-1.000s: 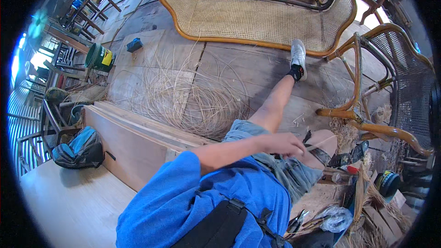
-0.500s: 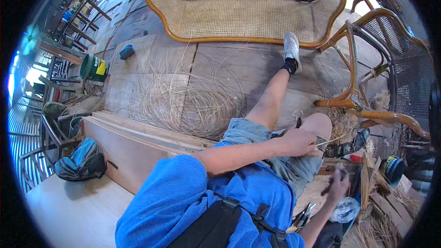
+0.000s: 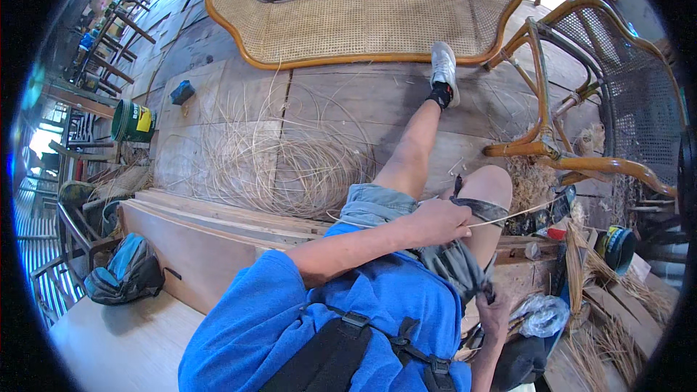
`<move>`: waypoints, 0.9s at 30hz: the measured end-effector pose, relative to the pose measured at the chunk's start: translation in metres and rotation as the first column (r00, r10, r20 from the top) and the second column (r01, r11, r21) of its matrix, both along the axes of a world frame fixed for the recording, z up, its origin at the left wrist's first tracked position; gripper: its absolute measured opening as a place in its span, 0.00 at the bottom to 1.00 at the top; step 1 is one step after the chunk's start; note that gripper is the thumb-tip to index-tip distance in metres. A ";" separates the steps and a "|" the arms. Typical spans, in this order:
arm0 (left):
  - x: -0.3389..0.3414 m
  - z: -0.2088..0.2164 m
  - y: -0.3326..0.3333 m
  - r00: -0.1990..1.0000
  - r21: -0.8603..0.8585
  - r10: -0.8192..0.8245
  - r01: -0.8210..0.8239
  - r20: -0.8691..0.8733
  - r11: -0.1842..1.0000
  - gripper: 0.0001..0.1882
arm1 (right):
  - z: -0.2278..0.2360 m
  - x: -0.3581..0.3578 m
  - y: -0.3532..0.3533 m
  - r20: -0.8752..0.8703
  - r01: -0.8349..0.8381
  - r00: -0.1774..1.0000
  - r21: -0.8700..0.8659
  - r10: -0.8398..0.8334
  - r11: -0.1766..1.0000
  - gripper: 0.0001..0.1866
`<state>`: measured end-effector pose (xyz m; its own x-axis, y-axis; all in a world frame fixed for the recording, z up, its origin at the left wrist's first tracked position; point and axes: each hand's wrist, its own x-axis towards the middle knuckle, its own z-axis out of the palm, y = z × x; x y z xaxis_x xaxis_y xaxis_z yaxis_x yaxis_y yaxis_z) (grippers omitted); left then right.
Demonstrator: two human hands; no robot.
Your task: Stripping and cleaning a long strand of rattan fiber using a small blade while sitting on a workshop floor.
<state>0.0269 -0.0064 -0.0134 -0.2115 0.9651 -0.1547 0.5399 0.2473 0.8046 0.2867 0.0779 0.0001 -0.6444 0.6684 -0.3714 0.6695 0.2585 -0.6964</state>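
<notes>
A pale, thin rattan strip (image 3: 524, 213) is pinched in my left hand (image 3: 441, 222), which is closed above my bent right thigh. The strip runs out past the thigh toward the right. Across that thigh, just beyond the left hand, lies a dark cloth band (image 3: 482, 209). My right hand (image 3: 495, 313) is closed beside the hem of my grey shorts, low on the right. A small dark thing shows at its fingertips, and I cannot tell whether it is cloth or a tool.
Loose rattan strands (image 3: 283, 167) lie coiled on the floor ahead. A woven cane bench (image 3: 363, 25) stands beyond, with a rattan chair (image 3: 541, 141) at the right. Stacked boards (image 3: 181, 247) and a backpack (image 3: 125, 272) are at the left; a clear plastic bag (image 3: 543, 315) lies by my right hand.
My left hand has shifted slightly left with the strip, which shows longer to the right. The right hand has moved left to the shorts' hem and closed. The dark band now stretches over the thigh.
</notes>
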 end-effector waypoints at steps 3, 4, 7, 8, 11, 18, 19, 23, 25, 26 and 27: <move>0.004 0.012 0.012 0.992 0.016 -0.016 0.019 -0.129 1.000 0.12 | 0.006 0.007 -0.004 0.133 -0.077 0.988 -0.006 0.077 0.997 0.07; 0.003 0.013 0.016 0.992 0.017 -0.032 0.035 -0.122 0.999 0.12 | 0.005 0.004 0.001 0.147 -0.091 0.985 -0.038 0.095 0.995 0.07; 0.003 0.013 0.023 0.968 -0.013 -0.071 0.070 -0.242 0.997 0.14 | -0.007 -0.007 0.018 0.212 0.147 0.971 -0.181 -0.107 0.972 0.13; -0.001 0.010 0.021 0.973 0.009 -0.009 0.012 -0.232 1.000 0.14 | -0.012 -0.012 0.024 0.087 0.202 0.978 -0.203 -0.188 0.958 0.16; -0.006 0.007 0.029 0.997 0.030 0.007 -0.005 -0.077 1.000 0.14 | -0.015 -0.021 0.054 0.097 0.142 0.985 0.039 -0.146 0.989 0.17; -0.001 0.007 0.036 0.985 -0.151 0.073 -0.048 0.159 0.987 0.13 | 0.002 -0.079 0.050 -0.272 0.117 0.960 0.209 -0.057 0.971 0.15; 0.001 0.000 0.038 0.990 -0.163 0.072 -0.052 0.119 0.985 0.13 | 0.005 -0.083 0.050 -0.198 0.109 0.977 0.159 -0.076 0.981 0.16; -0.001 -0.006 0.006 0.997 -0.057 0.063 -0.060 0.042 0.997 0.13 | -0.009 -0.093 0.043 0.117 0.054 0.990 0.220 -0.081 0.974 0.17; -0.012 -0.001 -0.028 0.971 -0.173 0.137 -0.103 0.195 0.979 0.13 | -0.011 -0.094 0.045 0.132 0.037 0.989 0.220 -0.067 0.975 0.18; -0.017 0.004 -0.045 0.972 -0.184 0.140 -0.105 0.190 0.977 0.13 | -0.010 -0.096 0.045 0.143 0.013 0.989 0.225 -0.046 0.974 0.18; -0.020 0.007 -0.061 0.960 -0.205 0.208 -0.169 0.186 0.964 0.12 | -0.008 -0.096 0.045 0.145 0.015 0.988 0.214 -0.047 0.977 0.18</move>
